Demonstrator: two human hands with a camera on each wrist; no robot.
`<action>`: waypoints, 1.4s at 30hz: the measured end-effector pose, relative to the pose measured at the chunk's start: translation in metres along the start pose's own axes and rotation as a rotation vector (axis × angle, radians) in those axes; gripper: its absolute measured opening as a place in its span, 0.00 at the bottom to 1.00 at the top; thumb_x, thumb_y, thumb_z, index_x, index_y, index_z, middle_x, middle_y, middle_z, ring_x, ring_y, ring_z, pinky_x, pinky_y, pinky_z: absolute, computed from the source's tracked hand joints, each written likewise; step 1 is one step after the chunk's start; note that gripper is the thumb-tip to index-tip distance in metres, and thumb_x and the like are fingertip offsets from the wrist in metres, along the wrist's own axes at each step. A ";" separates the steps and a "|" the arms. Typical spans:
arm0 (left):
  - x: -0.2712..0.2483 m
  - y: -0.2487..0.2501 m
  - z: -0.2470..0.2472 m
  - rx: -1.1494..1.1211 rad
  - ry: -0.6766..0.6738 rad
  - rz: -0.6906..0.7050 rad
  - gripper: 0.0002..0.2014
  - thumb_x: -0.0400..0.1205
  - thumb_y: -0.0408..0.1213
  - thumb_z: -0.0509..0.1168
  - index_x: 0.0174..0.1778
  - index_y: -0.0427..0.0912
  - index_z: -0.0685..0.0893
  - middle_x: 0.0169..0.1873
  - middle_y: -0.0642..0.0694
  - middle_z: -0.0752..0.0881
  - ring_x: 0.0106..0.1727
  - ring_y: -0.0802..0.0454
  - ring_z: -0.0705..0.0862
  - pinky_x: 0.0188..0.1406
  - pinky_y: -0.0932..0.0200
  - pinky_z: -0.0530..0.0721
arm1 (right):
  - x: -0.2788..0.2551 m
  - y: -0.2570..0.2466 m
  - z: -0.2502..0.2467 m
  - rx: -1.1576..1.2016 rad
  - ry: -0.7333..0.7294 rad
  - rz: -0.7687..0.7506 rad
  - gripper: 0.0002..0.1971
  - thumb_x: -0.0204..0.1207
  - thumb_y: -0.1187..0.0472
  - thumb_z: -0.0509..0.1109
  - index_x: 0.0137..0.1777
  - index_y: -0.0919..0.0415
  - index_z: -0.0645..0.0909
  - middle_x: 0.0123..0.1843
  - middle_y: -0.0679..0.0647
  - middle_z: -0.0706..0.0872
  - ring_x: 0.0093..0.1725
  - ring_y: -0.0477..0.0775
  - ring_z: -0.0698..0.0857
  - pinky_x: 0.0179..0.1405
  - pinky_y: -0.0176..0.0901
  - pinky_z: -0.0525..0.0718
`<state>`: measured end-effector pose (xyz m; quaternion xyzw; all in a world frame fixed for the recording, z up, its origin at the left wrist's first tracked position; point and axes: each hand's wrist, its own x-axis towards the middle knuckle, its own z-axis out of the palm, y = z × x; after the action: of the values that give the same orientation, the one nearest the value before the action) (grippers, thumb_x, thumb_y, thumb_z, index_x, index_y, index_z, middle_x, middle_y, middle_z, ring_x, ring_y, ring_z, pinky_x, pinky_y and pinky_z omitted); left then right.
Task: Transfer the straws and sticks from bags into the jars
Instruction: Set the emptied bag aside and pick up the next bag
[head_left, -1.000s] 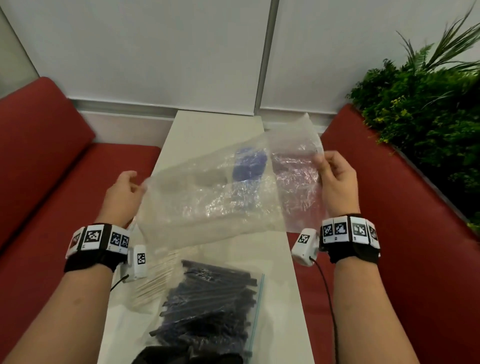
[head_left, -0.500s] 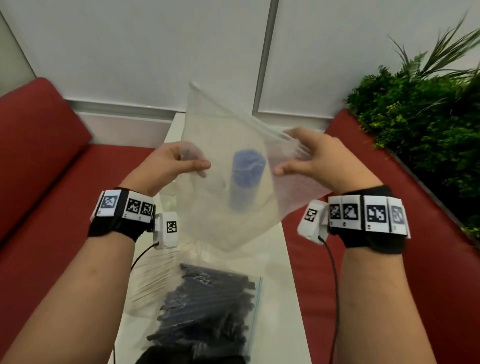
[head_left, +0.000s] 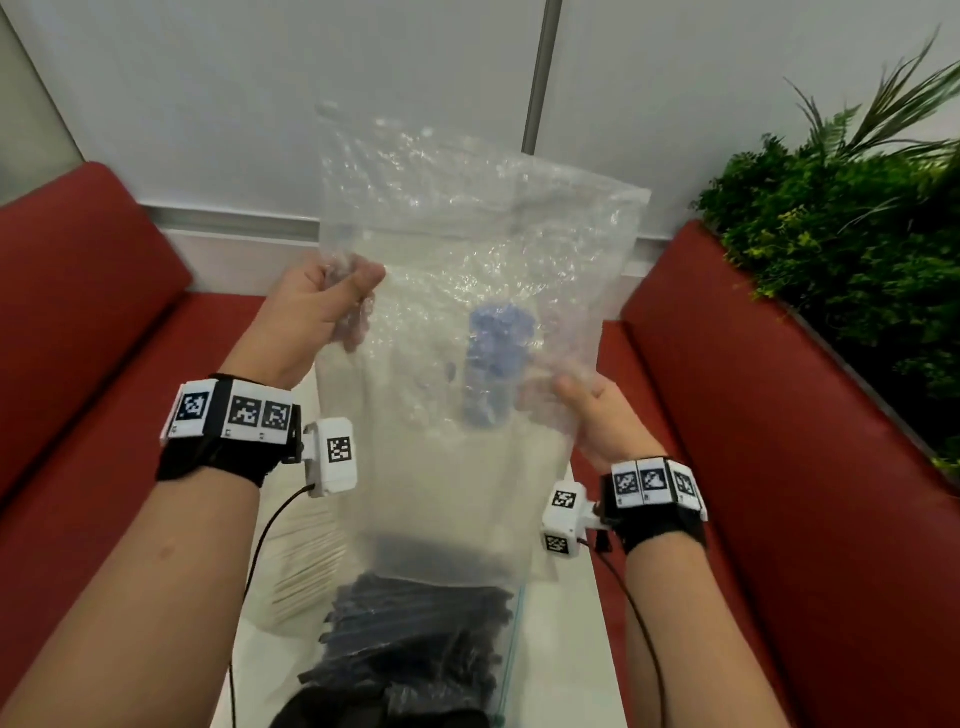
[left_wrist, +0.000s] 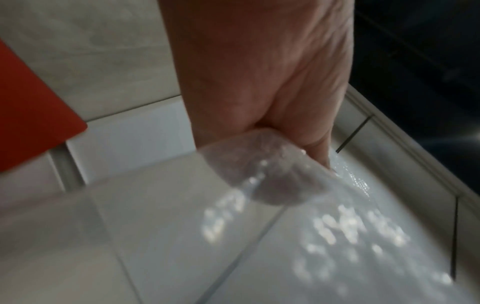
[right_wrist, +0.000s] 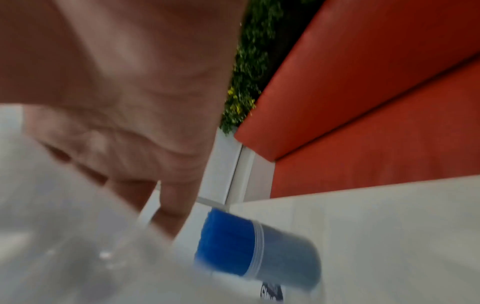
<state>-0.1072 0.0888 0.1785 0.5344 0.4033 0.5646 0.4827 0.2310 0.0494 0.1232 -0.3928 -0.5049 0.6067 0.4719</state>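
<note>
Clear crinkled plastic, the empty bag (head_left: 467, 322) now hangs upright above the table (head_left: 561, 649), turned from its slant half a second ago. The left hand (head_left: 317, 317) pinches its upper left edge, raised higher; the right hand (head_left: 597, 415) has dropped, gripping the right edge. Behind it stands the jar of blue straws (head_left: 498, 358); the bag of dark straws (head_left: 415, 639) lies below.

A narrow white table (head_left: 561, 649) carries a zip bag of dark straws (head_left: 415, 639), pale sticks (head_left: 306, 566) and a blue-filled jar (right_wrist: 257, 244).
</note>
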 end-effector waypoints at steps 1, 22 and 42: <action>0.000 -0.004 -0.004 0.047 0.062 -0.011 0.15 0.73 0.58 0.80 0.41 0.52 0.89 0.28 0.52 0.83 0.24 0.56 0.78 0.22 0.62 0.78 | 0.001 0.007 -0.001 -0.008 0.043 -0.034 0.15 0.73 0.52 0.79 0.56 0.58 0.91 0.48 0.58 0.93 0.45 0.54 0.91 0.46 0.42 0.88; -0.036 -0.052 -0.008 -0.084 -0.003 -0.131 0.10 0.74 0.40 0.78 0.48 0.40 0.95 0.44 0.36 0.93 0.46 0.44 0.92 0.50 0.60 0.89 | -0.015 -0.012 -0.021 0.059 0.301 -0.016 0.33 0.70 0.67 0.80 0.72 0.59 0.68 0.42 0.59 0.93 0.38 0.54 0.92 0.34 0.43 0.89; -0.036 0.025 0.074 0.531 -0.527 -0.012 0.11 0.79 0.42 0.77 0.48 0.37 0.90 0.46 0.45 0.93 0.52 0.51 0.91 0.61 0.58 0.83 | -0.002 -0.025 0.051 -0.970 -0.119 0.014 0.22 0.63 0.49 0.86 0.58 0.41 0.86 0.51 0.37 0.89 0.49 0.24 0.81 0.70 0.49 0.76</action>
<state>-0.0377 0.0437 0.2025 0.7657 0.4004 0.2806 0.4179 0.1873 0.0363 0.1573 -0.5354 -0.7529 0.3259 0.2007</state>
